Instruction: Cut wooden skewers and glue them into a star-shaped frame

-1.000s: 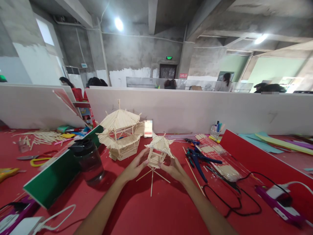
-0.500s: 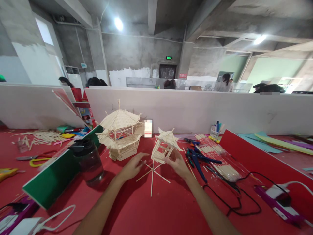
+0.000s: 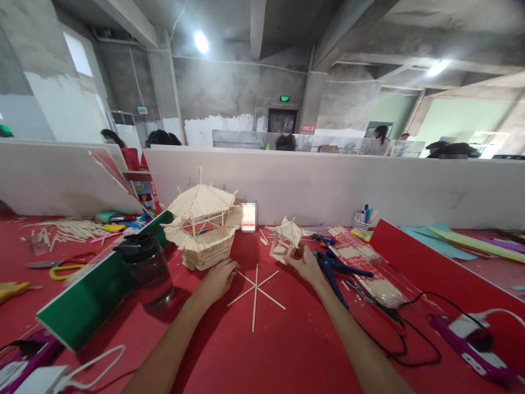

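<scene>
My right hand (image 3: pixel 305 266) grips the small wooden-stick pavilion (image 3: pixel 287 236) at its lower right side, and the model stands upright near the back of the table. Lying with its fingers lowered to the tabletop, my left hand (image 3: pixel 219 279) has nothing visible in it. Its fingertips are close to the left end of a star of crossed thin sticks (image 3: pixel 255 306), which lies flat between my hands. Behind my left hand stands a larger two-tiered stick pavilion (image 3: pixel 200 224) with a ribbed roof.
A dark water bottle (image 3: pixel 145 273) stands left beside a green divider (image 3: pixel 90 290). Blue-handled pliers (image 3: pixel 332 273), packs of sticks (image 3: pixel 377 279) and a black cable (image 3: pixel 426 364) lie to the right. Scissors (image 3: pixel 65 265) lie far left. A white partition (image 3: pixel 307 183) borders the back.
My right hand has moved the small pavilion back and to the right, away from above the crossed sticks. My left hand has shifted left and lowered to the table.
</scene>
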{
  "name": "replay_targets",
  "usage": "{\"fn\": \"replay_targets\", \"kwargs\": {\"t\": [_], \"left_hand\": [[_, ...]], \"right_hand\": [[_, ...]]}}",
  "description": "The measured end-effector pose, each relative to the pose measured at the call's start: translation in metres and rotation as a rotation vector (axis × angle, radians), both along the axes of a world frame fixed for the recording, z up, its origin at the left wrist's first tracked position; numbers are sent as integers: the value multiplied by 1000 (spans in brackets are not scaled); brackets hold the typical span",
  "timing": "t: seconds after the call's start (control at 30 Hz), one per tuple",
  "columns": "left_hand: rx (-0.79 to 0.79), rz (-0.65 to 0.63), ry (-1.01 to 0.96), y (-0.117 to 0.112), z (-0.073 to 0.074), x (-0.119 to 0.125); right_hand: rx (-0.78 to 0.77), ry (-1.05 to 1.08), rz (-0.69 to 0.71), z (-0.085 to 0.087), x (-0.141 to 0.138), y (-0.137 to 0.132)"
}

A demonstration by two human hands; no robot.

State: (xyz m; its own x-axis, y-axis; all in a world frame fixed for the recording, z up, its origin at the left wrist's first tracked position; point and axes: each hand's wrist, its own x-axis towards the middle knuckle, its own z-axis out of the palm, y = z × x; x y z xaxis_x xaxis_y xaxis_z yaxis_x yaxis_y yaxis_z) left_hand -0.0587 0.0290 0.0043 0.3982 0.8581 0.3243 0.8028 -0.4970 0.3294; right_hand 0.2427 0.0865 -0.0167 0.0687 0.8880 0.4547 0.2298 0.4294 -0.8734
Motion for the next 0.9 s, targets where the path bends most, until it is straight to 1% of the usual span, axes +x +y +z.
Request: {"fn": "replay_targets", "kwargs": {"t": [0.1,0.17,0.27,0.37,0.43,0.53,0.63,0.77,0.83,0.9], "left_hand": [[-25,34,-6,-1,2,-2],[-47,50,-7,-2,3,-2],[-85,56,4,-3,5,-1],[-111,58,8,-3,4,-1],[-119,52,3,-3,3,-1],[-117,48,-7,-2,2,-1],[-116,42,-14,-2,0,0],[-111,32,-25,-2,-1,-1],[-97,29,-31,-2,-2,-1],[-84,25,-28,-2,-3,0]], "right_hand": [[-27,-82,-24,3,-6,23],[-35,-105,-67,6,-11,44],[-67,-118,-95,8,-19,77],[-101,-101,-103,2,-24,103],[-117,-78,-104,-5,-26,114],[-117,-44,-97,-17,-27,123],[-109,-25,-77,-25,-29,127],[-114,-25,-44,-25,-29,127],[-108,-28,-29,-24,-27,122],[-91,-27,-19,-23,-23,110]]}}
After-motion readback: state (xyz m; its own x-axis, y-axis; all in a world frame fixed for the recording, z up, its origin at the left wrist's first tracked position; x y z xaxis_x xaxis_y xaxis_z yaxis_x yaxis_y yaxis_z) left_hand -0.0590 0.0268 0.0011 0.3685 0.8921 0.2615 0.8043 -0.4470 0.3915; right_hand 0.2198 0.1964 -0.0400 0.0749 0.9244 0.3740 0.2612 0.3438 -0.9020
